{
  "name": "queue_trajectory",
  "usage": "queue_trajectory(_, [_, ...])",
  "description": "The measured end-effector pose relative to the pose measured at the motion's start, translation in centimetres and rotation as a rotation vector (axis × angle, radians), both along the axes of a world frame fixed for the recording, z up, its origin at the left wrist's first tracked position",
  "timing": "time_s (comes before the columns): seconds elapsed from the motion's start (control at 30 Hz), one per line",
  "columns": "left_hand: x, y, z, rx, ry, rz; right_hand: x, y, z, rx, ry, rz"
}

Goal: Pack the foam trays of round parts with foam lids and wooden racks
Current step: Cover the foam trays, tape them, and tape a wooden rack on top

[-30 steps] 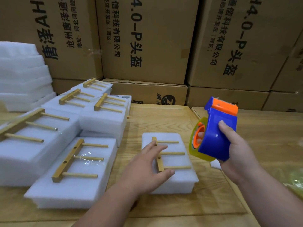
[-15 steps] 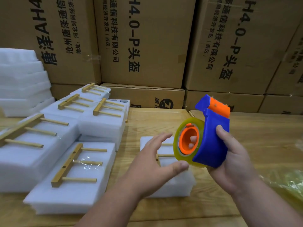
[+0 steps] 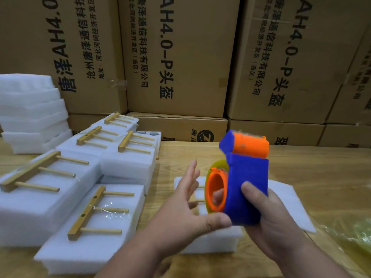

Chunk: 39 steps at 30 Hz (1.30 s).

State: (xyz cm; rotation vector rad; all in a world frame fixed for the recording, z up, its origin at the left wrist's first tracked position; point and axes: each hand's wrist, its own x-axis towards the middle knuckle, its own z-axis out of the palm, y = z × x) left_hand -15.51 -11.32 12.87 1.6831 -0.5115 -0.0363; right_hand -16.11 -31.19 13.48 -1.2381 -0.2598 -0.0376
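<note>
Blue tape dispenser (image 3: pixel 248 189), gripped by the right hand (image 3: pixel 269 223), now sits over the foam pack (image 3: pixel 212 239); the left hand (image 3: pixel 180 213), fingers spread and empty, has lifted off, reaching for the tape.

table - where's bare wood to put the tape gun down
The widest bare stretch of the table is far right, between the cardboard boxes and the loose foam sheet. A narrower strip runs between the centre foam pack and the packed stacks. The left is crowded with racks and foam; near right holds a yellowish plastic bag.
</note>
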Motion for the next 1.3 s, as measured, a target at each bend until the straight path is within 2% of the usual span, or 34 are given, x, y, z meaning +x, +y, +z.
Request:
queue_trajectory(0.1, [0.4, 2.0, 2.5, -0.066, -0.113, 0.066, -0.2, -1.1, 0.2, -0.430, -0.142, -0.155])
queue_trajectory(0.17, [0.3, 3.1, 4.3, -0.034, -0.203, 0.105, -0.3, -1.8, 0.4, -0.618, -0.268, -0.213])
queue_trajectory(0.27, [0.0, 4.0, 6.5, 0.054, -0.304, 0.109, -0.1, -2.7, 0.6, -0.822, -0.458, -0.283])
queue_trajectory(0.4, [-0.5, 4.4, 8.3, 0.249, -0.433, 0.063, 0.5, -3.8, 0.6, -0.977, -0.641, -0.352])
queue_trajectory(0.57, [-0.9, 4.1, 9.0, 0.445, -0.488, 0.003, 0.8, -4.3, 0.4, -1.087, -0.796, -0.363])
queue_trajectory(0.8, [-1.4, 3.8, 8.7, 0.532, -0.516, -0.035, 0.4, -4.2, 0.5, -1.119, -0.894, -0.297])
queue_trajectory(1.0, [-1.7, 3.7, 8.9, 0.699, -0.489, -0.152, 0.2, -4.6, 0.0, -1.159, -0.941, -0.284])
queue_trajectory(1.3, [-0.8, 4.4, 8.4, 0.461, -0.323, -0.201, 0.3, -4.2, 0.3, -1.152, -0.934, -0.170])
